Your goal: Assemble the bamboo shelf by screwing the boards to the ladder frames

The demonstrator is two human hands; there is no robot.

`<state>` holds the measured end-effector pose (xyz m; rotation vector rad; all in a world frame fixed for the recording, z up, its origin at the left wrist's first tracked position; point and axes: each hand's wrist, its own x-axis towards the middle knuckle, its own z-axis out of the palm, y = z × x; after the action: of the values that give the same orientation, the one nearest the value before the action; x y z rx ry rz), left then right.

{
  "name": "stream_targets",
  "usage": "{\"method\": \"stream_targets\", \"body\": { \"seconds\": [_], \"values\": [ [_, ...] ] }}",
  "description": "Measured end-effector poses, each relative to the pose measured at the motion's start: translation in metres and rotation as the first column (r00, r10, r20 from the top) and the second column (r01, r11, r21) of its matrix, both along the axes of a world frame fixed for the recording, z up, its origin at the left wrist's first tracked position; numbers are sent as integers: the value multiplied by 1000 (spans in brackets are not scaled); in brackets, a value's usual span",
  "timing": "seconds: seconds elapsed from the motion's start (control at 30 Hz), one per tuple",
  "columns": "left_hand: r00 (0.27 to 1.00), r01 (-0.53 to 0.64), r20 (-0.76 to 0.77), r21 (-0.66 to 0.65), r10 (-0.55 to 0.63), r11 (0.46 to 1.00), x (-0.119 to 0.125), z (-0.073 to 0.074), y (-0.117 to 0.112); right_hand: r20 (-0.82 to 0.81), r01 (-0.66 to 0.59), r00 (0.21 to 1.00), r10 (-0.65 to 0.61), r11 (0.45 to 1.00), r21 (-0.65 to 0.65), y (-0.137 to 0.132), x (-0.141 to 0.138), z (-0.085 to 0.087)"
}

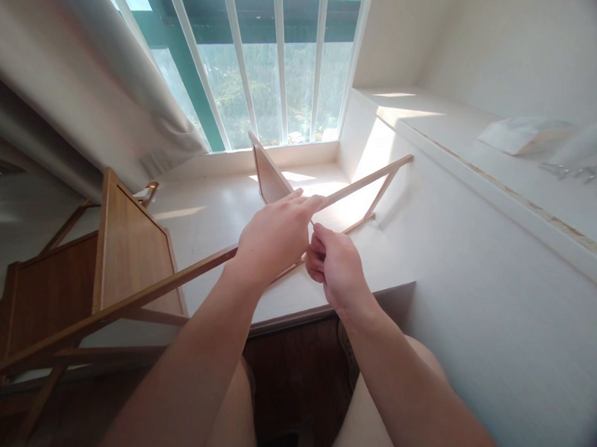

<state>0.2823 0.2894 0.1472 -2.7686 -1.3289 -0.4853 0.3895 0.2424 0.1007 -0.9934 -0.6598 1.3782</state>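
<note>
A wooden rack with slatless brown shelf panels [134, 255] lies on its side across the window ledge, its long rail [365, 180] running from lower left to upper right. Over the middle of this rail, my left hand [278, 232] is closed, with its fingertips on the far side partly hidden. Just to the right and below, my right hand [339, 262] is closed in a pinch close against the rail. A thin sliver shows at its thumb and fingertip, too small to name. Another panel [271, 172] of the rack stands beyond my left hand.
The white ledge [218, 219] ends in a dark front edge near my knees. A barred window [286, 83] is ahead and a grey curtain [111, 73] hangs left. On the right-hand raised counter [434, 117] lie a plastic bag [526, 134] and small metal pieces [569, 172].
</note>
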Motion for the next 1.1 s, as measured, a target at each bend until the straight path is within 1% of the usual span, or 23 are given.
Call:
{"method": "stream_targets", "body": {
  "seconds": [0.13, 0.23, 0.33, 0.4, 0.5, 0.57, 0.67, 0.8, 0.87, 0.9, 0.93, 0.97, 1.0, 1.03, 1.1],
  "values": [
    [1000, 14, 12, -6, -14, 1000, 0, -1, 0, 59, 10, 998, -11, 1000, 13, 1, 1, -1],
    [1000, 16, 14, -17, -15, 1000, -1, -1, 1, 172, 24, 985, -26, 1000, 11, 3, 3, -5],
    [1000, 12, 14, -26, -11, 1000, -1, -1, 1, 336, 27, 941, -34, 999, 26, 4, 7, -11],
    [1000, 18, 17, -27, -18, 999, -1, -1, 2, 455, 21, 889, -42, 998, 51, 5, 9, -12],
    [999, 31, 16, -24, -30, 999, -1, -2, 2, 641, -2, 765, -58, 996, 92, 4, 12, -10],
    [999, 36, 13, -14, -36, 999, -1, -3, 2, 749, -16, 658, -80, 993, 119, 3, 14, -7],
    [999, 39, 11, 0, -39, 999, -2, -3, 2, 873, -31, 476, -106, 990, 138, 2, 16, -3],
    [1000, 27, 14, -9, -27, 1000, -2, -3, 2, 970, -41, 224, -99, 993, 111, 0, 17, 3],
    [1000, 25, 15, -19, -25, 1000, -1, -3, 3, 986, -40, 144, -86, 995, 92, -1, 17, 6],
    [1000, 27, 14, -24, -26, 999, -1, -3, 3, 989, -37, 123, -83, 995, 88, -2, 17, 7],
    [1000, 28, 14, -27, -27, 999, -1, -3, 3, 990, -35, 118, -82, 996, 87, -2, 17, 8],
    [999, 29, 14, -28, -29, 999, -1, -3, 3, 988, -36, 130, -85, 995, 90, -1, 17, 8],
    [999, 30, 15, -26, -30, 999, 0, -3, 3, 983, -38, 160, -90, 995, 97, -1, 17, 8],
    [999, 32, 16, -24, -31, 999, 0, -3, 2, 974, -40, 207, -97, 993, 107, 0, 17, 7],
    [999, 39, 21, -17, -39, 999, -1, -3, 2, 936, -39, 338, -101, 992, 122, 2, 17, 6]
  ]
}}
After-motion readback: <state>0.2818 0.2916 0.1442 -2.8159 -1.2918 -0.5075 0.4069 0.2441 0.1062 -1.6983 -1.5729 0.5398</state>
